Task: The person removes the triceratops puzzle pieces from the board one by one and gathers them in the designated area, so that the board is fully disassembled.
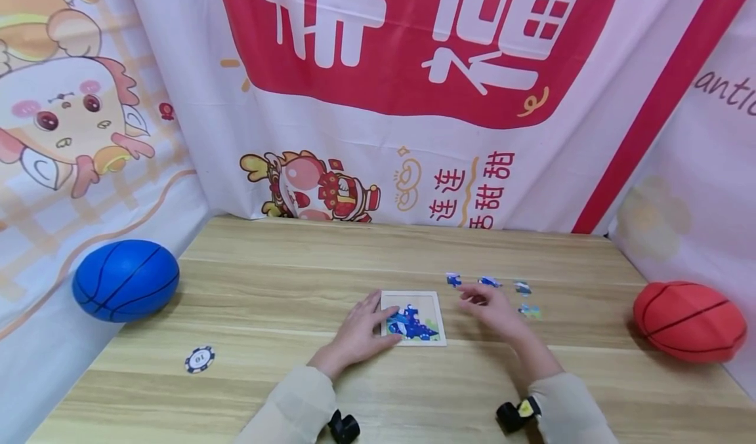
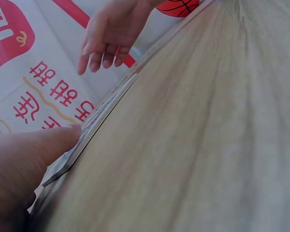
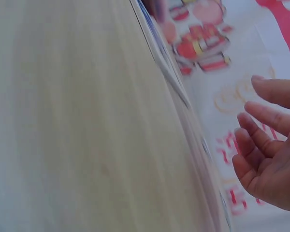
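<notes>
A jigsaw tray with a pale border [image 1: 441, 322] lies on the wooden table, partly filled with joined blue and green pieces [image 1: 416, 327]. Along its left side my left hand [image 1: 357, 334] rests with fingers extended, the thumb reaching over the pieces. In the left wrist view that thumb [image 2: 53, 144] lies at the tray's edge. My right hand [image 1: 491, 311] hovers right of the tray, fingers loosely bent and holding nothing. Close to its fingertips are a blue puzzle piece [image 1: 453, 279] and another blue piece [image 1: 489, 281]. Farther right lie a grey-blue piece [image 1: 522, 288] and a green one [image 1: 530, 311].
A blue ball [image 1: 126, 280] sits at the table's left edge, and a red ball [image 1: 690, 321] at the right. A round chip marked 10 [image 1: 199, 359] lies front left. Behind the table hangs a printed cloth [image 1: 378, 136].
</notes>
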Tool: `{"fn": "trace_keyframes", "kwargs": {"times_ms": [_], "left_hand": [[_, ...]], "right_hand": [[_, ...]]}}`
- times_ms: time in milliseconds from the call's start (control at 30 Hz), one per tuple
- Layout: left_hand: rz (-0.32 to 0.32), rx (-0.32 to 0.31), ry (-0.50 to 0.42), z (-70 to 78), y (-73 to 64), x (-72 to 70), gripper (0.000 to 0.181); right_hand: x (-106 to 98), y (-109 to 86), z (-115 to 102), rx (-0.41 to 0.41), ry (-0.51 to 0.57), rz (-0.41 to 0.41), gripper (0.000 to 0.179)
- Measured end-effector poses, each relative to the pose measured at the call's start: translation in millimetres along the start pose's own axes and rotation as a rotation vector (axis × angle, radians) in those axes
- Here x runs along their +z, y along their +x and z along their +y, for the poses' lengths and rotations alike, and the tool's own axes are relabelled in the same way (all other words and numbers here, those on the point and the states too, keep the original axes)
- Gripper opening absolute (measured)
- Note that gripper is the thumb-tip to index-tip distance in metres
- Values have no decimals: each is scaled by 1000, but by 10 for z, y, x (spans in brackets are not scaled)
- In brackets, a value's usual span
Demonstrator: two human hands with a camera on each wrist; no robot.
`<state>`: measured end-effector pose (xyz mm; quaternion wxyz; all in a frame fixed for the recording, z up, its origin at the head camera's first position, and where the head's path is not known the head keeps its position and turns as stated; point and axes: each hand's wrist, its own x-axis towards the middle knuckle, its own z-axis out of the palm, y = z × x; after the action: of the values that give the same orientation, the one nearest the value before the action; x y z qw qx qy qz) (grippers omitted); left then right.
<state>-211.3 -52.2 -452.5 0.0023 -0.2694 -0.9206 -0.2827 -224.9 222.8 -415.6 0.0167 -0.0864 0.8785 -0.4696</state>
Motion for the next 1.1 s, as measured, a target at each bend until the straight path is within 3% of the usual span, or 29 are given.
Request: {"fn": "trace_keyframes", "kwargs": {"times_ms": [233, 467, 733, 1100], "left_hand": [[-2, 8, 22, -15, -4, -9, 57], [3, 21, 38, -22, -4, -7, 55], [29, 44, 38, -41, -8, 13, 58], [-12, 7, 44, -30, 8, -4, 55]], "right_hand": [[370, 68, -141, -36, 15, -54, 29], [599, 80, -97, -113, -10, -102, 31], [724, 60, -109, -123, -181, -45, 35], [786, 58, -149, -115, -204, -9, 26]]}}
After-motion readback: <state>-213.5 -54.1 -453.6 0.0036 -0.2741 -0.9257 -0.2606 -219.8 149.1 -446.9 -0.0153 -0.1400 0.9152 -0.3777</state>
